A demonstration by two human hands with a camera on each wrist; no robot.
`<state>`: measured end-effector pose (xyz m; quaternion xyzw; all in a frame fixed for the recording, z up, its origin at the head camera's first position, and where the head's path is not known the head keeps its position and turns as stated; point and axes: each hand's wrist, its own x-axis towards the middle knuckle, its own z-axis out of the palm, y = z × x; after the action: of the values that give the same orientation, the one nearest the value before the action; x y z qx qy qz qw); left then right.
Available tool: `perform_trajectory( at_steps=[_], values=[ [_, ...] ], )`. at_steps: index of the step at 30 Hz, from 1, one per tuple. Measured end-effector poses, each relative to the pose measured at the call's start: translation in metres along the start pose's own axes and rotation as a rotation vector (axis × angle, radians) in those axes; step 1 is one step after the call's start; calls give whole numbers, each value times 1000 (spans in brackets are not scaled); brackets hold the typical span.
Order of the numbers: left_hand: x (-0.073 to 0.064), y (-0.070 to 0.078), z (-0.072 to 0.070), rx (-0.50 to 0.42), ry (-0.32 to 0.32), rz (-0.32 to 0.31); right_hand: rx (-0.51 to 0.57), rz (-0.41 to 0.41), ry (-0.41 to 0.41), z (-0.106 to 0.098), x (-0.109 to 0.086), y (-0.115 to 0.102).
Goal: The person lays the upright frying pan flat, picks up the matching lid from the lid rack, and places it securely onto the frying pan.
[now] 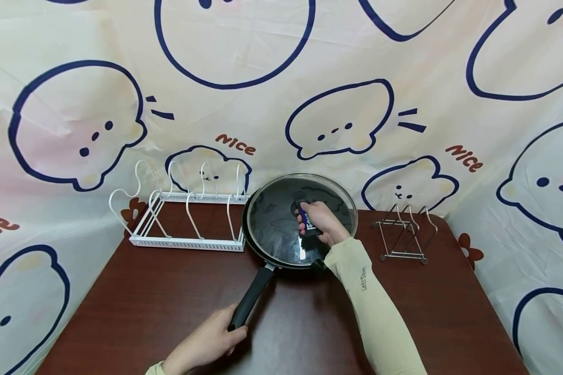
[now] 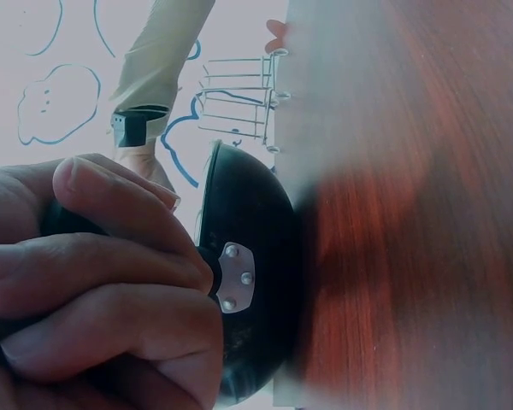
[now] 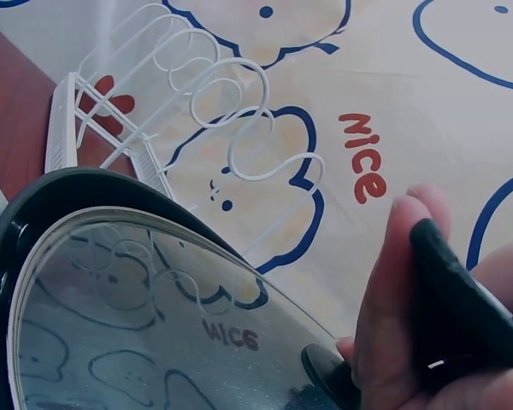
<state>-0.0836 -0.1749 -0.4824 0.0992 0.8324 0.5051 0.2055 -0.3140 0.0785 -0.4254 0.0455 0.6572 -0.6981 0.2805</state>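
A black wok [image 1: 246, 229] with a deep, rounded side sits at the back middle of the brown table. My left hand [image 1: 210, 337] grips its long black handle [image 1: 253, 294], fingers curled round it in the left wrist view. Over the wok lies a glass lid [image 1: 274, 221] with a metal rim. My right hand [image 1: 323, 221] holds the lid's black upright handle [image 3: 466, 307], which bears a dark blue label with white lettering. In the right wrist view, the round base [image 3: 325, 371] of that handle shows on the glass, and the lid is within the wok's rim.
A white rack [image 1: 187, 243] with curved wire dividers stands left of the wok, close to its edge. To the right is a small metal wire rack [image 1: 405, 255]. A patterned cloth [image 1: 262, 114] hangs behind the table [image 1: 300, 323] and along both sides.
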Motion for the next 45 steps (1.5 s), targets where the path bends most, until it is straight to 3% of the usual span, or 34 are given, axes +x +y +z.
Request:
perform_trajectory(
  at_steps=[13,23,45],
  values=[
    [0,0,2,-11,-4,-40,14,-4,-18,-1,-1,3],
    [-2,-4,2,-52,-6,4,0,-6,-49,0,1,3],
    [0,-3,2,-64,-16,23,-21,-5,-51,-5,0,1]
  ],
)
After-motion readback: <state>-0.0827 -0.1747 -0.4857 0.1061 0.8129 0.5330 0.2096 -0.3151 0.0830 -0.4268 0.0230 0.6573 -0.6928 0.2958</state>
